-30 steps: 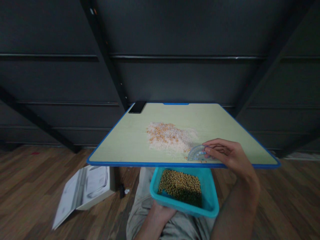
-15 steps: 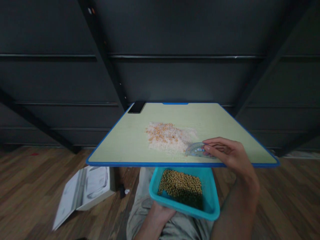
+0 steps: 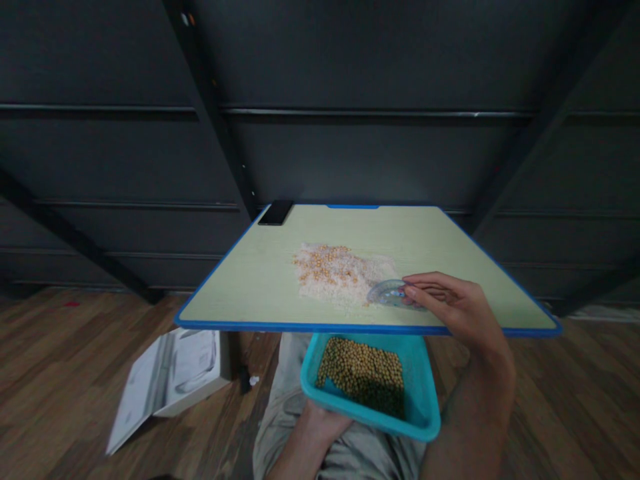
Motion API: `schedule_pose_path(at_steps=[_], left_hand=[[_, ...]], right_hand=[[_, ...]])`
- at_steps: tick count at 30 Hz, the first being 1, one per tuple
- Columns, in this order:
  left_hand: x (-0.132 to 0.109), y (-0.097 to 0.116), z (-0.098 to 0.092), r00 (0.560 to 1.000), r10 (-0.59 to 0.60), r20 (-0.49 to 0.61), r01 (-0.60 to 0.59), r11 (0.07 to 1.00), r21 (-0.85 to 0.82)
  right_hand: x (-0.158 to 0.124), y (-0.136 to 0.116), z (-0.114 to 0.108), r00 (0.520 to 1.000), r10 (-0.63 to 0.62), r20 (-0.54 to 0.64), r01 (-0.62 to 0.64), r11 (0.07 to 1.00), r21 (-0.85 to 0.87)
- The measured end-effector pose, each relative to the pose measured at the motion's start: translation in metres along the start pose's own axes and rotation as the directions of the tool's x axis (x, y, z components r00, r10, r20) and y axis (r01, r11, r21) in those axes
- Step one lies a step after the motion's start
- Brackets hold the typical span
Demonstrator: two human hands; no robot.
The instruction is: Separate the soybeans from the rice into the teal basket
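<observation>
A clear plastic protractor (image 3: pixel 387 292) is pinched in my right hand (image 3: pixel 443 297), its curved edge at the right side of a pile of white grains (image 3: pixel 335 293) mixed with yellow beans (image 3: pixel 323 263). The pile lies on a pale green table (image 3: pixel 240 287) with a blue rim. Below the table's near edge, a turquoise basket (image 3: pixel 423 400) holds many beans (image 3: pixel 360 370) over my lap. My left hand (image 3: pixel 325 420) is under the basket's near left side, with its fingers hidden beneath it.
A black phone (image 3: pixel 276 213) lies at the table's back left corner. On the wooden floor at the left stand an open white box (image 3: pixel 193 367) and a small black object (image 3: pixel 245 379). A dark panelled wall (image 3: pixel 370 160) rises behind the table.
My right hand has moved slightly up and left with the protractor, nearer the grains. The view has shifted slightly; the basket and my left hand look nearly unchanged.
</observation>
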State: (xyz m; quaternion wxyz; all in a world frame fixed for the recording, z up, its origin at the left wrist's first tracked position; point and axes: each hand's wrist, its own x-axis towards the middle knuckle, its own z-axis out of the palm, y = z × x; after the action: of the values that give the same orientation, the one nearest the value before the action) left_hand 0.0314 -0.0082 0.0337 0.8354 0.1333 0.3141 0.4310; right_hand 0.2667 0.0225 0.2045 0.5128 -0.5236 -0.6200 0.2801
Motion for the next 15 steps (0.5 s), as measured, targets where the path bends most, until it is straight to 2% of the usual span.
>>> schedule_pose_path(at_steps=[6,12,15], left_hand=[[-0.006,0.006,0.014,0.999,-0.047,-0.018,0.047,0.998,0.044],[-0.005,0.006,0.013,0.995,-0.036,0.094,0.035,0.999,0.007],[-0.006,0.007,0.017,0.996,-0.038,0.083,0.038,0.999,-0.007]], right_hand=[[0.002,-0.004,0.007,1.000,0.000,0.031,0.001,1.000,-0.005],[0.004,-0.004,0.011,0.995,-0.010,0.095,0.013,1.000,-0.028],[0.004,-0.006,0.012,0.994,-0.008,0.105,0.013,0.999,-0.043]])
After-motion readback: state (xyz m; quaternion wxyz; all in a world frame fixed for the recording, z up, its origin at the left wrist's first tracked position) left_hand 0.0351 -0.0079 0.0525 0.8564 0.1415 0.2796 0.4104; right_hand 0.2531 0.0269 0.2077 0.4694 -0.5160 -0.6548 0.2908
